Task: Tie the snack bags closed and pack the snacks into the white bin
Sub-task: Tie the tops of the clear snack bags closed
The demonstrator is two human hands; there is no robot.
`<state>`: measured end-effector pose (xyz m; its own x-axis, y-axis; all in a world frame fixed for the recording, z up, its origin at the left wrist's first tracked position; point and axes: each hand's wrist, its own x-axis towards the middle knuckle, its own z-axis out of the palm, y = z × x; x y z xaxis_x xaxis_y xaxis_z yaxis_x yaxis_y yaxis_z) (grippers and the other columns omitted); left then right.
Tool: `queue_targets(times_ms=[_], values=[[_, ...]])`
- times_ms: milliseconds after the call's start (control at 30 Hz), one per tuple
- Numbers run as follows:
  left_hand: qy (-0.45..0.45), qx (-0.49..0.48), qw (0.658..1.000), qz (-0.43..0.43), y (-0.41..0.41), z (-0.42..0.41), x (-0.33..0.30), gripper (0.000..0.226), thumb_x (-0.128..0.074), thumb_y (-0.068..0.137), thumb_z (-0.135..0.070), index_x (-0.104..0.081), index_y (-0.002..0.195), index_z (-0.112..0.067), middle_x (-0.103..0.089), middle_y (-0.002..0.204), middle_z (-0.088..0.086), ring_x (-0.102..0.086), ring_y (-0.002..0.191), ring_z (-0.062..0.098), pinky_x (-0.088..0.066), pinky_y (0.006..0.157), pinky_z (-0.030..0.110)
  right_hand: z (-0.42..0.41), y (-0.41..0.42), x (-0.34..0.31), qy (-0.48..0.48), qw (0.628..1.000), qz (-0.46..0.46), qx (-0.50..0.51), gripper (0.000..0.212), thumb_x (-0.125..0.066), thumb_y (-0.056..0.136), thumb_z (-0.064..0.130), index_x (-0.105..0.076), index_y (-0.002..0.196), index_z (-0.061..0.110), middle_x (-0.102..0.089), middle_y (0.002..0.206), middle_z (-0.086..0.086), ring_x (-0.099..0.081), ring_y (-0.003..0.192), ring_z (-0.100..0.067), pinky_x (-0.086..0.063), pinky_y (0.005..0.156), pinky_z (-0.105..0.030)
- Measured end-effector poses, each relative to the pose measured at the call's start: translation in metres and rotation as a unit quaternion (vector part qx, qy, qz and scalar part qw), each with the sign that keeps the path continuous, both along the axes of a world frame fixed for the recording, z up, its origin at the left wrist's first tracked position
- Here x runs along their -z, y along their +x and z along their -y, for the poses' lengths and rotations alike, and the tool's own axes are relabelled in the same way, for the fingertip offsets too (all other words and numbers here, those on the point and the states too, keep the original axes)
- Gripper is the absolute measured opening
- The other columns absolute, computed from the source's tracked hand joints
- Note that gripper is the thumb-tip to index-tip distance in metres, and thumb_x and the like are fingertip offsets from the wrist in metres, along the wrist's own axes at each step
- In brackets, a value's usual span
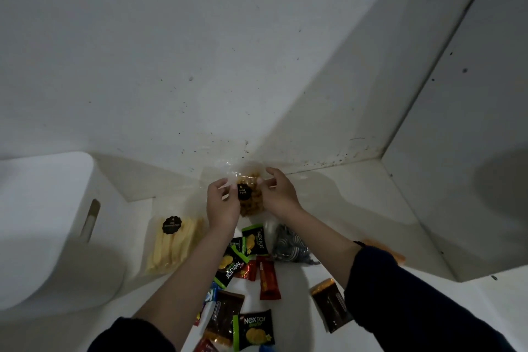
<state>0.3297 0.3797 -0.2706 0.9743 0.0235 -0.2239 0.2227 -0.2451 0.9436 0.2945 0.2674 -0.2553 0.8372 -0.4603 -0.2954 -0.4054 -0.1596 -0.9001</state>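
- Head view: both hands meet at a clear bag [248, 194] of brown snacks, on the desk [357, 203] close to the wall.
- The left hand [223, 204] pinches the bag's left side beside a black round sticker; the right hand [281, 193] holds its right side with curled fingers.
- The white bin [43, 223] stands well to the left of this bag.
- Between bin and bag lies a second clear bag [174, 243] with pale yellow sticks.
- Nearer the person than the brown-snack bag lie small packets: green-black ones [255, 239], a red one [268, 280], dark brown ones [331, 304].
- A bag with dark round pieces [288, 246] lies just right of the green packets.
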Motion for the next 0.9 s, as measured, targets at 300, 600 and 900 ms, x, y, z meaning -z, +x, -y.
queue_targets(times_ms=[300,600,900], values=[[-0.057,0.125,0.989,0.055,-0.035,-0.04,-0.078,0.01,-0.059,0.091,-0.028,-0.059,0.1,-0.032,-0.067,0.108,0.003,-0.061,0.102,0.014,-0.046,0.082,0.03,-0.012,-0.066,-0.049,-0.031,0.986,0.162,0.026,0.028,-0.042,0.099,0.024,-0.061,0.087,0.008,-0.062,0.078,-0.01,-0.053,0.069,-0.015,-0.043,0.064,-0.029],[-0.104,0.161,0.976,0.104,-0.107,-0.072,-0.164,0.007,-0.059,0.092,-0.026,-0.064,0.093,-0.02,-0.07,0.1,-0.003,-0.063,0.098,0.014,-0.048,0.082,0.034,-0.03,-0.149,-0.116,-0.039,0.981,0.193,0.0,0.031,-0.041,0.099,0.023,-0.059,0.075,0.031,-0.061,0.078,0.005,-0.06,0.084,-0.025,-0.053,0.077,-0.043],[-0.048,0.163,0.961,0.22,-0.173,-0.1,-0.215,0.017,-0.062,0.089,-0.011,-0.065,0.074,-0.018,-0.069,0.076,0.0,-0.064,0.071,0.01,-0.048,0.066,0.02,-0.045,-0.21,-0.17,-0.163,0.949,0.269,-0.012,0.025,-0.06,0.09,0.028,-0.057,0.113,0.019,-0.058,0.109,0.001,-0.057,0.094,-0.012,-0.042,0.07,-0.013]])
